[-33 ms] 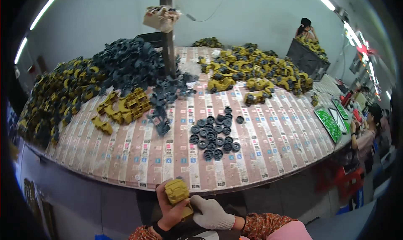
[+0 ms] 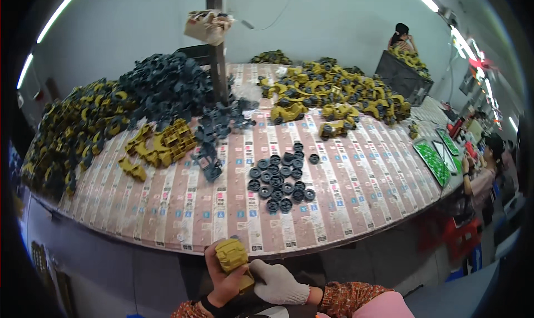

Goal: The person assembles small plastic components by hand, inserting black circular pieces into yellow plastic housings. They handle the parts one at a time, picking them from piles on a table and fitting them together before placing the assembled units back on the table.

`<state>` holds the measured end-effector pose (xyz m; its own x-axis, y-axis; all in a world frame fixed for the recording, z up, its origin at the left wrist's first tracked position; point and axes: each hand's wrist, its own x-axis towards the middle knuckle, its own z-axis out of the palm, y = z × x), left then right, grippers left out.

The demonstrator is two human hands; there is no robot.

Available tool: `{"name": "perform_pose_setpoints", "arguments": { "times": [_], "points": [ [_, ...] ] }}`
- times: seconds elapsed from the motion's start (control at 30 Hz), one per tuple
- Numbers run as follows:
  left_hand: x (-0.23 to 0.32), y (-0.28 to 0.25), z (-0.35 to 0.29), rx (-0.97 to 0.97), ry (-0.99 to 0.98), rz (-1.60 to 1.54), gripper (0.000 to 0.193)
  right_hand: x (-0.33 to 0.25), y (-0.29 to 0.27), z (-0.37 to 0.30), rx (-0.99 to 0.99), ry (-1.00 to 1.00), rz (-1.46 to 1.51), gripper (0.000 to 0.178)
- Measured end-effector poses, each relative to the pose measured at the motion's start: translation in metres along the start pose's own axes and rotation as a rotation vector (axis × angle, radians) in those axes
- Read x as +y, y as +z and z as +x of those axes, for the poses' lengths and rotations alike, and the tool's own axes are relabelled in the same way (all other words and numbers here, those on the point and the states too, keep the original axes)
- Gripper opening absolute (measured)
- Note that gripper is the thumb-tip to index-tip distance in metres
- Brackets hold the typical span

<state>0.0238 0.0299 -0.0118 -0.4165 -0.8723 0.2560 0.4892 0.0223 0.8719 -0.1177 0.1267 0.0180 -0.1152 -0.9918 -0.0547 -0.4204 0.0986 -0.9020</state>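
Observation:
A yellow plastic toy vehicle body [image 2: 232, 254] is held close to me, just off the table's near edge. My bare left hand [image 2: 221, 279] is wrapped round it, thumb across its side. On my right hand [image 2: 277, 282] is a white knitted glove; its fingers are closed against the toy's lower right side. What those fingertips press on is hidden behind the glove. Ahead on the table lies a loose group of black toy wheels [image 2: 276, 179]. Left of them are several bare yellow body shells [image 2: 167, 143] and a dark grey chassis part [image 2: 209, 165].
The table [image 2: 222, 218] has a curved near edge. A dark grey parts heap [image 2: 161, 84] and mixed yellow-grey pile [image 2: 83, 126] rise at left. Wheeled yellow toys [image 2: 334, 90] lie far right, around a post [image 2: 218, 56]. Green trays [image 2: 431, 159] and a seated person [image 2: 483, 170] are at right.
The whole table scene has shifted slightly left in view. Both hands keep the same hold on the yellow toy body.

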Motion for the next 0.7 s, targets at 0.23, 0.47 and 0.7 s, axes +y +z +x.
{"name": "perform_pose_setpoints", "arguments": {
  "times": [0.23, 0.47, 0.7],
  "points": [
    [0.022, -0.012, 0.031, -0.063, -0.28, 0.128, 0.079, -0.009, -0.029, 0.019, -0.029, -0.043, -0.165, 0.028],
    [0.042, -0.022, 0.046, -0.58, -0.52, 0.572, 0.091, -0.027, -0.072, 0.031, 0.164, -0.364, -0.113, 0.056],
    [0.075, -0.017, 0.044, -0.405, -0.796, -0.131, 0.089, -0.006, -0.074, 0.016, -0.239, 0.022, 0.253, 0.054]
  ]
}}
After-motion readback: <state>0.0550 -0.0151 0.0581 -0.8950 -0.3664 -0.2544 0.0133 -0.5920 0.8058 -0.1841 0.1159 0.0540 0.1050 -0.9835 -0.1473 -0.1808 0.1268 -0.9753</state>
